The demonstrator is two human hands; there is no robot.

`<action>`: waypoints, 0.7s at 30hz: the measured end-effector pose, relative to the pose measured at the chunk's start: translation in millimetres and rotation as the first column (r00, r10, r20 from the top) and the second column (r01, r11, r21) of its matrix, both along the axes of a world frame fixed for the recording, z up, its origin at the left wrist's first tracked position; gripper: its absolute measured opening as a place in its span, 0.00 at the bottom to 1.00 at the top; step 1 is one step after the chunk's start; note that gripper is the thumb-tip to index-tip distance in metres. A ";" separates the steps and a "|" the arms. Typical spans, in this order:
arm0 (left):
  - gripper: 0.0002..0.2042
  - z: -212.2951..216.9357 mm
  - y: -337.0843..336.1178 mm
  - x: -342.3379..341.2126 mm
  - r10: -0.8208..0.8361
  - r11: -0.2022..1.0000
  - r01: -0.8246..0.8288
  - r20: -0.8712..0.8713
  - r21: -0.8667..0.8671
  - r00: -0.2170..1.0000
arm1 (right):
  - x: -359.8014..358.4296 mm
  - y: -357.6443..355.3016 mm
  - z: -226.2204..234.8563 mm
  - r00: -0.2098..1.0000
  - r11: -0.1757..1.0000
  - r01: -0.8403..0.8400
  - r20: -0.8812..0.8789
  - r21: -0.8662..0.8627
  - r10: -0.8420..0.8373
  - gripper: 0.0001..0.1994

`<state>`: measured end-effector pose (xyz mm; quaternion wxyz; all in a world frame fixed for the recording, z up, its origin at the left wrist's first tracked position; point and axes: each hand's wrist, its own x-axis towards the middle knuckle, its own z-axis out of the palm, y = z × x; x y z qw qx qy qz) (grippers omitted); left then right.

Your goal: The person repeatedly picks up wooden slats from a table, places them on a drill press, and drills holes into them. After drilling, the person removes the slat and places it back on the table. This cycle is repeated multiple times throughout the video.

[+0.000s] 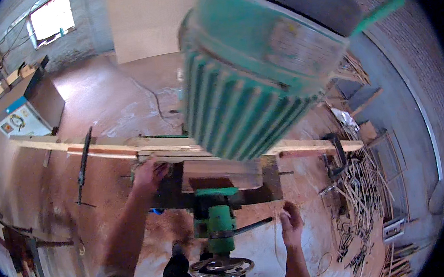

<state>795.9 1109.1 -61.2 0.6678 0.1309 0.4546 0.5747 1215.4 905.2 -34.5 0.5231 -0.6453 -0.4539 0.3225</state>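
Observation:
A long bundle of pale wooden boards (196, 151) lies across the green machine's worktable. My left hand (151, 173) is at the near edge of these boards, left of the middle, its fingers bent against the wood. Low on the right, my right hand (291, 222) is in the air with loosely bent fingers, thumb apart and nothing visible in it. It is nearest to a dark lever (254, 225) that sticks out from the machine's green column (220, 229). Above the boards looms a ribbed green motor (244, 93), which hides part of them and any tool beneath.
A dark bar clamp (84, 165) crosses the boards at left; a black clamp (336, 154) grips them at right. The metal handwheel (221, 267) is close to my body. Scrap sticks (356, 200) litter the right-hand floor. A box-shaped cabinet (32, 108) stands far left.

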 end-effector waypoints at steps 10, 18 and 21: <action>0.16 -16.1 5.4 -11.8 0.140 0.990 -0.140 0.042 0.012 0.989 | -51.2 -41.7 -19.6 0.601 0.943 0.130 -0.732 -0.306 -0.321 0.28; 0.17 -17.5 3.4 -13.4 0.141 0.988 -0.139 -0.019 0.067 0.990 | -101.2 22.1 77.1 0.402 0.982 0.186 -0.911 -0.020 -0.094 0.21; 0.17 -25.5 7.4 -16.1 0.142 0.990 -0.142 -0.034 0.012 0.989 | -186.8 56.3 120.3 0.885 0.906 -0.424 -0.214 -0.006 0.413 0.15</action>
